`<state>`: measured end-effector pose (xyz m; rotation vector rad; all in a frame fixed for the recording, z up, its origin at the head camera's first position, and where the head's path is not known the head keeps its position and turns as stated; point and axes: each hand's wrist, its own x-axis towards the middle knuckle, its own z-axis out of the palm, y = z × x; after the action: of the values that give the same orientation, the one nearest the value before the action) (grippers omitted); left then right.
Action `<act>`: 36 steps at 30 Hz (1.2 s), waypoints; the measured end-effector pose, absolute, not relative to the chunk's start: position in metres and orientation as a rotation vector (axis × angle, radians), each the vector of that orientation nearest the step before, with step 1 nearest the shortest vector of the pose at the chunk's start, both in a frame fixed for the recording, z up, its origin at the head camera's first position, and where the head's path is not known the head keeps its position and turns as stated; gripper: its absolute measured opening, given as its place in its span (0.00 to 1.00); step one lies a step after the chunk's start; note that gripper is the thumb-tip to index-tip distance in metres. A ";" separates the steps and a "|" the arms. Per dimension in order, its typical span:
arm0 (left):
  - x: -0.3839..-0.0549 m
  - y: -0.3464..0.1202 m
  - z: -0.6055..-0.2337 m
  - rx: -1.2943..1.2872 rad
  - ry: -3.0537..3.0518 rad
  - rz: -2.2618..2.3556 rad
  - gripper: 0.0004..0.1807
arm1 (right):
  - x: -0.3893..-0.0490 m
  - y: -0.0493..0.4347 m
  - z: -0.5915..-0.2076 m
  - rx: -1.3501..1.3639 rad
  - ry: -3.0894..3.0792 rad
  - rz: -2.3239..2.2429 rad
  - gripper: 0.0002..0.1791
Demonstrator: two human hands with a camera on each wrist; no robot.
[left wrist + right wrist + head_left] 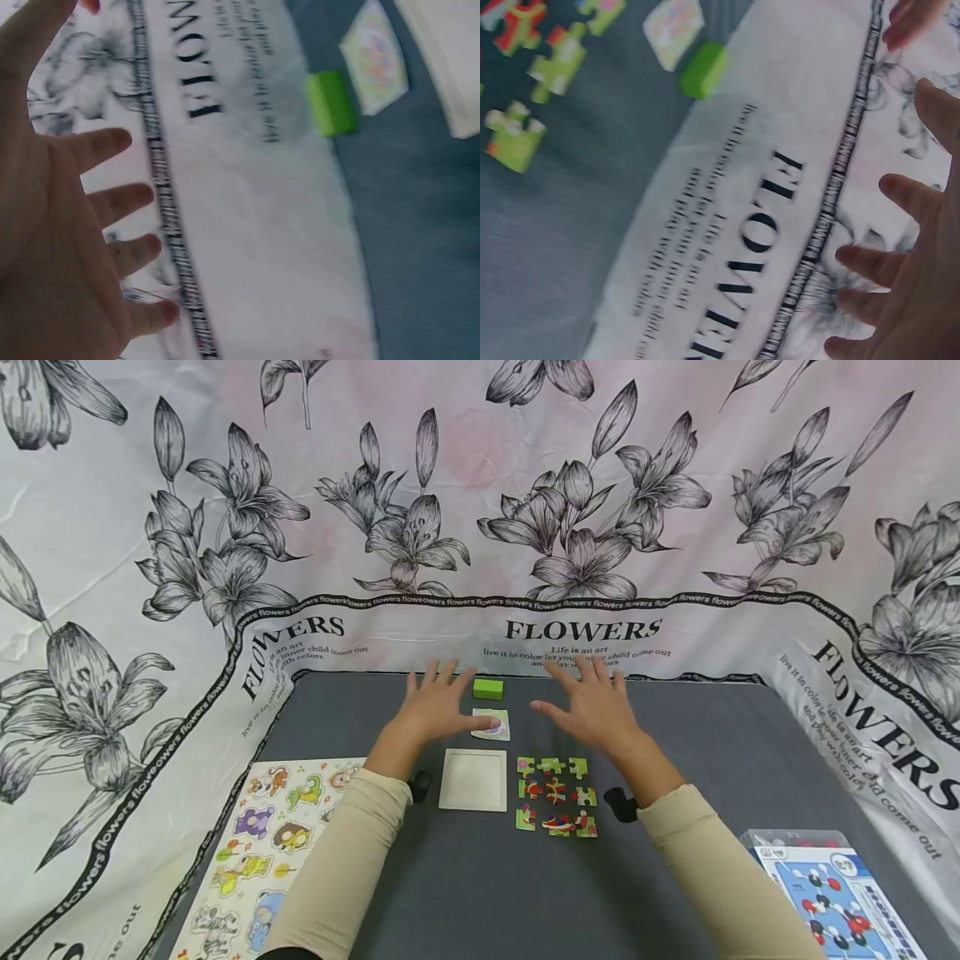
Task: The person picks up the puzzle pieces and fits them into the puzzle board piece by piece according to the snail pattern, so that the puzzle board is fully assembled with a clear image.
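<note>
My left hand (437,703) is raised over the far half of the table, fingers spread and holding nothing. Level with it, my right hand (596,708) is spread too, its palm bare in the right wrist view. Between the hands lie a green block (487,689) and a small printed paper (497,732); the left thumb overlaps the paper in the head view. Nearer to me sits a square, pale puzzle tray (473,780) with a raised rim. To its right, several jigsaw pieces (556,791) in green, red and yellow are laid out in rows.
An animal picture board (255,810) lies at the left, partly covered by my left sleeve. At the right front is a boxed set (843,893) with molecule models pictured on it. A flower-printed cloth (480,543) rises behind the dark table (480,893) and along its sides.
</note>
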<state>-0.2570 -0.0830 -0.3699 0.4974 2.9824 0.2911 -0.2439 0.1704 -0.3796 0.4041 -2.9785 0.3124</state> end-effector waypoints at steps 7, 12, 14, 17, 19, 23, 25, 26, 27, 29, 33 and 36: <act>-0.248 -0.109 -0.415 0.537 2.846 0.291 0.53 | -0.235 0.171 -0.421 0.493 -2.941 0.339 0.38; -0.242 -0.122 -0.450 0.592 2.761 0.378 0.50 | -0.230 0.171 -0.447 0.542 -2.957 0.343 0.34; -0.239 -0.125 -0.462 0.626 2.743 0.417 0.49 | -0.229 0.170 -0.454 0.562 -2.952 0.347 0.31; -0.236 -0.127 -0.477 0.671 2.740 0.442 0.47 | -0.227 0.169 -0.463 0.597 -2.943 0.357 0.26; -0.234 -0.128 -0.482 0.683 2.742 0.442 0.45 | -0.225 0.167 -0.468 0.625 -2.943 0.357 0.24; -0.229 -0.128 -0.486 0.685 2.747 0.432 0.43 | -0.224 0.165 -0.482 0.693 -2.950 0.349 0.20; -0.228 -0.128 -0.487 0.682 2.750 0.416 0.42 | -0.223 0.164 -0.487 0.711 -2.954 0.362 0.19; -0.228 -0.128 -0.487 0.680 2.752 0.408 0.42 | -0.223 0.164 -0.489 0.713 -2.957 0.368 0.18; -0.228 -0.128 -0.488 0.675 2.752 0.400 0.41 | -0.222 0.163 -0.490 0.709 -2.964 0.375 0.18; -0.228 -0.127 -0.489 0.664 2.756 0.385 0.41 | -0.221 0.163 -0.492 0.702 -2.970 0.374 0.17; -0.228 -0.127 -0.492 0.633 2.765 0.392 0.42 | -0.222 0.163 -0.497 0.702 -2.984 0.352 0.16; -0.227 -0.127 -0.491 0.621 2.765 0.411 0.44 | -0.223 0.162 -0.503 0.703 -2.986 0.355 0.15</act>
<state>-0.2265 -0.1273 -0.4914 0.6210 2.7653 0.4113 -0.2231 0.1624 -0.5026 0.7035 -2.9862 0.3550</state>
